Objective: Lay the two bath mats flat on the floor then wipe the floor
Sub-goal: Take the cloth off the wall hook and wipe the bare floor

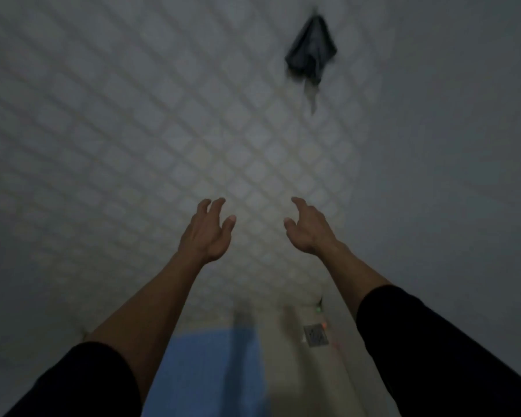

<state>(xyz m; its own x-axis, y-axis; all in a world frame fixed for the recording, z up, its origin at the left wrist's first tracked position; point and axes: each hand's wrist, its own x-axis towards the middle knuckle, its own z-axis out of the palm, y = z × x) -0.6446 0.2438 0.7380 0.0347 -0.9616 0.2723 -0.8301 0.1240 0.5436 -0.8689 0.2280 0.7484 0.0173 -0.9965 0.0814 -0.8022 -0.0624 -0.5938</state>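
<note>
Head view shows left hand (206,233) and right hand (309,228) spread, empty, below the dark grey hanging cloth (311,52); best reach up, grip it firmly.

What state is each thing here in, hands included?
Left hand: open, fingers loosely curved, holding nothing.
Right hand: open, fingers loosely curved, holding nothing.
Dark cloth: hanging bunched on the tiled wall, blurred.
Blue bath mat: lying on the floor, seemingly flat, partly hidden.
Floor drain: grate in place.
</note>
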